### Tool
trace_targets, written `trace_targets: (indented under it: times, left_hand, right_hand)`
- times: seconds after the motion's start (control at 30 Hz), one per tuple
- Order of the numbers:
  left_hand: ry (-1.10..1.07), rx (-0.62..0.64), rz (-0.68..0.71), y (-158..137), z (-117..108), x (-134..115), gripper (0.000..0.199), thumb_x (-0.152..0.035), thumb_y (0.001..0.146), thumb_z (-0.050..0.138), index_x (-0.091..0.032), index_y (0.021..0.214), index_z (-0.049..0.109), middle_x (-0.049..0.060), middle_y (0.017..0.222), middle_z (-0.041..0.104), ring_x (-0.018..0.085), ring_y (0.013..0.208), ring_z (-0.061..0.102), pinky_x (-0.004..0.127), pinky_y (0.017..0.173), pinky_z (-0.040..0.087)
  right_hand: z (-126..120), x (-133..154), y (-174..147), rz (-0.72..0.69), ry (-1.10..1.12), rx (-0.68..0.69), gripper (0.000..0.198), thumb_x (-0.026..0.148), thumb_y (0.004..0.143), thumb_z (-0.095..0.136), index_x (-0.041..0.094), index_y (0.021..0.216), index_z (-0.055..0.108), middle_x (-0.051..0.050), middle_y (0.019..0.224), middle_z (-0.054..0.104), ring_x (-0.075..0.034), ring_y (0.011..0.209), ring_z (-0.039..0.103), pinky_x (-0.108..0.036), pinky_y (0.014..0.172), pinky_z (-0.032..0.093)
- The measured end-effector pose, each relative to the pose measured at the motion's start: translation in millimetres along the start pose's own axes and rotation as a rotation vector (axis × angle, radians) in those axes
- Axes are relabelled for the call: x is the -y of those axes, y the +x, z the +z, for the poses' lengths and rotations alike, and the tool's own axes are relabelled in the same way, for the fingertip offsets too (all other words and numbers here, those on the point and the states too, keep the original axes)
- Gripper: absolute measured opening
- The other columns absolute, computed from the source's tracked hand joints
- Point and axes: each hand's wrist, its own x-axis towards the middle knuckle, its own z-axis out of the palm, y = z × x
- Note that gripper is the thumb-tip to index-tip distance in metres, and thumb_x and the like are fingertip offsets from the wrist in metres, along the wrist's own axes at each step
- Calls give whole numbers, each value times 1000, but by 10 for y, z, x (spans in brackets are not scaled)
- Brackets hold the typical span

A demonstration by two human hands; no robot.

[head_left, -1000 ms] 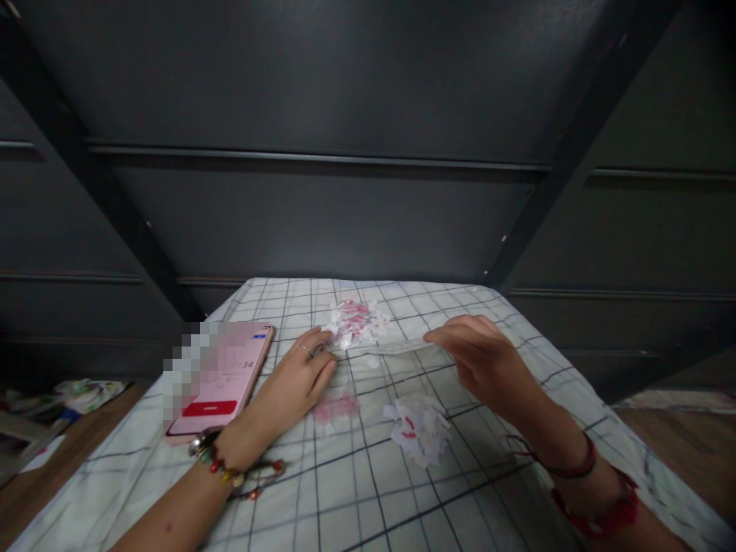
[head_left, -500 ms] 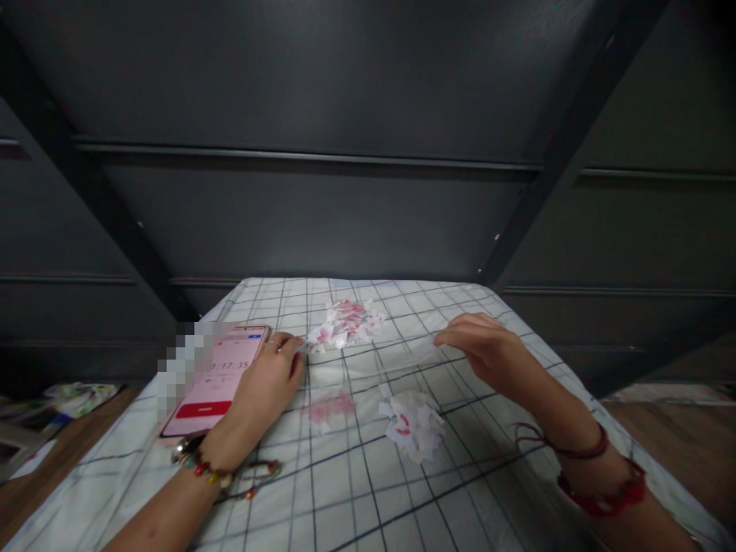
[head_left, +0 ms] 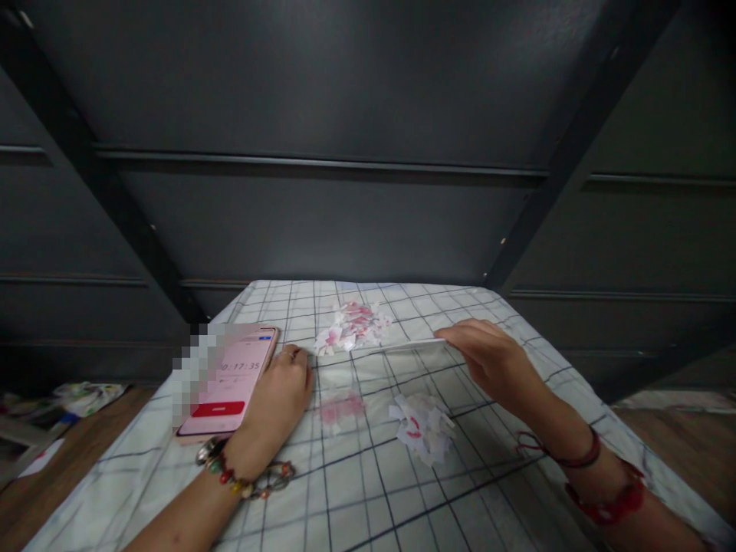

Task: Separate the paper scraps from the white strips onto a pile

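My left hand [head_left: 283, 391] lies beside the phone, its fingers curled together; whether anything is between the fingertips I cannot make out. Across from it, my right hand [head_left: 497, 364] is raised slightly over the cloth, thumb and fingers pinched on the end of a thin whitish strip [head_left: 411, 343]. The strip stretches left toward the far heap of torn paper scraps [head_left: 356, 326], white with pink-red marks. Closer to me sits another heap of white paper scraps [head_left: 425, 429] with a red mark. Left of that, a flat pinkish translucent piece [head_left: 340, 412] rests on the cloth.
A pink phone [head_left: 235, 383] showing a running timer lies at the left, partly blurred out. The table wears a white checked cloth [head_left: 356, 506]. Dark panels [head_left: 322, 222] rise behind it. Clutter [head_left: 89, 399] lies on the floor at the left.
The whitish strip from my right hand now shows as a straighter, brighter line, higher up. My left fingers have curled in more. The view has shifted slightly, moving everything a little right.
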Motion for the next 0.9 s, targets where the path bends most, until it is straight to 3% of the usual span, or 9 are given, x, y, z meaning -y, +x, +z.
trace_targets:
  times: [0.2, 0.37, 0.47, 0.6, 0.73, 0.9]
  left_hand:
    - [73, -85, 0, -37, 94, 11, 30, -18, 90, 33, -8, 100, 60, 18, 106, 63, 26, 99, 60, 39, 92, 47]
    - [71, -103, -6, -41, 129, 18, 31, -17, 87, 35, -6, 100, 61, 21, 108, 63, 28, 102, 60, 40, 92, 47]
    - [75, -78, -4, -35, 126, 14, 32, -15, 87, 34, -5, 102, 61, 23, 111, 62, 29, 105, 59, 41, 94, 45]
    - [101, -23, 0, -35, 110, 12, 34, -14, 87, 33, -2, 104, 60, 25, 115, 61, 30, 111, 57, 41, 98, 43]
    - [88, -43, -2, -48, 103, 23, 34, -14, 88, 34, 0, 106, 59, 26, 119, 59, 30, 113, 56, 41, 97, 43]
    - [68, -16, -2, -55, 90, 34, 36, -15, 88, 33, 1, 110, 56, 28, 122, 56, 31, 113, 56, 39, 97, 44]
  right_hand:
    - [-282, -89, 86, -37, -86, 67, 34, 2, 81, 37, 20, 94, 62, -3, 83, 71, -17, 75, 65, -32, 69, 51]
    - [-645, -190, 169, -120, -136, 11, 24, 15, 90, 42, 24, 102, 61, -4, 88, 71, -18, 79, 67, -31, 67, 52]
    - [-708, -171, 162, -120, -134, 5, 23, 18, 90, 43, 24, 101, 62, -5, 87, 71, -18, 77, 66, -31, 65, 51]
    - [-510, -13, 207, -107, -89, 28, 25, 10, 86, 41, 20, 96, 61, -3, 83, 70, -17, 76, 65, -30, 67, 51]
    - [-186, 243, 362, -190, -74, 74, 36, -2, 77, 35, 19, 92, 61, -1, 74, 68, -14, 66, 60, -27, 66, 47]
    - [109, 461, 607, -260, -222, 75, 33, -2, 79, 36, 16, 87, 62, -2, 67, 62, -14, 59, 52, -28, 61, 38]
